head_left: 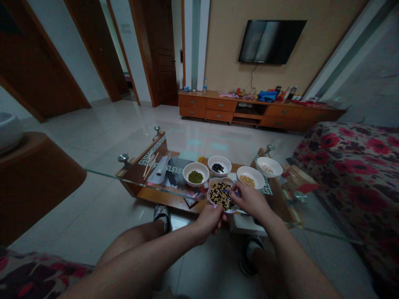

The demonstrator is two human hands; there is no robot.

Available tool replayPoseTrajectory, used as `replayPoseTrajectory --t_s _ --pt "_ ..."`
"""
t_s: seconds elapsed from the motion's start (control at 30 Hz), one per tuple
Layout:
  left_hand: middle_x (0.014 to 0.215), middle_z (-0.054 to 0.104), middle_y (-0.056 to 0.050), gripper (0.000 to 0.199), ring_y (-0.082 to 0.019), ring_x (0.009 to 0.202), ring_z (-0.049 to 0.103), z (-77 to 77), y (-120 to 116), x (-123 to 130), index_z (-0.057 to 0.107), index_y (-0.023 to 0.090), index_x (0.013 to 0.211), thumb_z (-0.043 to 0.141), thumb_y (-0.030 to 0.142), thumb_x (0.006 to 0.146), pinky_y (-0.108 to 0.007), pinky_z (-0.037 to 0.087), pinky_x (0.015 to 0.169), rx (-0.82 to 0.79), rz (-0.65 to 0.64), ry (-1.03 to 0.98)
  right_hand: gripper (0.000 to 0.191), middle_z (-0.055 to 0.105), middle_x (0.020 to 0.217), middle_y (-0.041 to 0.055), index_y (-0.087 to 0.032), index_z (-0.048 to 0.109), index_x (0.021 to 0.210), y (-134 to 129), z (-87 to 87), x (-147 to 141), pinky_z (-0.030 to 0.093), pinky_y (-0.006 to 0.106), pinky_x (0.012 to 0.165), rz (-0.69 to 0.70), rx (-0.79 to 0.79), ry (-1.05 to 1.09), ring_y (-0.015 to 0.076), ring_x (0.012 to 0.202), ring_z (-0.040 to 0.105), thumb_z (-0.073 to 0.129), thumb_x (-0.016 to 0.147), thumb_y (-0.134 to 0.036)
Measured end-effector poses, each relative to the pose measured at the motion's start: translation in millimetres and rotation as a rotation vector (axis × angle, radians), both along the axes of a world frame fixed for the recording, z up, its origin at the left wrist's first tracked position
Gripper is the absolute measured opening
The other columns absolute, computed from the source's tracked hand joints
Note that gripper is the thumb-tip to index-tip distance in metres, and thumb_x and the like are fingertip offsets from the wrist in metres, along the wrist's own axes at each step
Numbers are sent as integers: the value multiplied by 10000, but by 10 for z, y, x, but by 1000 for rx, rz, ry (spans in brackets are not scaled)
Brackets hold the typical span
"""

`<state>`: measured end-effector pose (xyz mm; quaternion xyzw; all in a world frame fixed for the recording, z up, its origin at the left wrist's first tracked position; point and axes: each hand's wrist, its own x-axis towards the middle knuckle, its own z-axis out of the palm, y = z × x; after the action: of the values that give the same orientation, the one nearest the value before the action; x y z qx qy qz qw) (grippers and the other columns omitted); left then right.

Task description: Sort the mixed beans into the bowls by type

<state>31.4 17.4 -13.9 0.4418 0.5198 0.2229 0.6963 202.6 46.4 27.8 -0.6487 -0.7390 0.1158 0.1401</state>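
Purple utensil (237,194) in its grip, the right hand (249,201) leans over mixed beans (219,195) — left hand (208,221) pinching the bowl's rim (231,210).

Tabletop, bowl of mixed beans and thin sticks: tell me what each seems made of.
Tabletop: clear, glossy glass; the floor shows through it.
Bowl of mixed beans: pale, smooth plastic or ceramic; the look leaves it open.
Thin sticks: probably bare wood or bamboo, given their light tan colour.

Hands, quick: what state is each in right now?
Left hand: closed on the mixed-bean bowl, at its near rim.
Right hand: closed, holding a purple utensil, perhaps a spoon.
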Motion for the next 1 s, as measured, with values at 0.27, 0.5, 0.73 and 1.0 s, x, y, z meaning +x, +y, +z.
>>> replayPoseTrajectory --t_s 0.27,0.5,0.73,1.0 --pt "414 372 44 329 -82 335 311 18 5 1 521 179 602 357 310 855 -197 219 339 -14 -4 4 166 660 751 30 -206 602 859 -5 -48 6 319 243 579 27 -9 -8 155 664 587 528 813 -347" --pt "409 370 47 340 -82 330 309 17 -4 -2 522 177 607 357 319 867 -195 222 345 -6 0 0 170 659 748 35 -205 607 870 -2 -47 -10 330 232 581 44 -43 -19 150 667 587 529 816 -346" --pt "411 374 46 350 -77 336 309 15 -4 -1 528 169 606 378 346 868 -190 217 354 -15 1 -3 166 663 744 34 -208 621 866 -8 -33 -25 346 236 596 45 -34 -29 159 675 598 532 812 -338" --pt "400 371 42 332 -85 333 312 7 -1 -2 531 168 599 369 298 858 -198 220 345 -18 5 -8 157 662 734 31 -211 619 867 -4 -50 -10 346 230 592 66 -29 -11 153 662 594 535 817 -333"
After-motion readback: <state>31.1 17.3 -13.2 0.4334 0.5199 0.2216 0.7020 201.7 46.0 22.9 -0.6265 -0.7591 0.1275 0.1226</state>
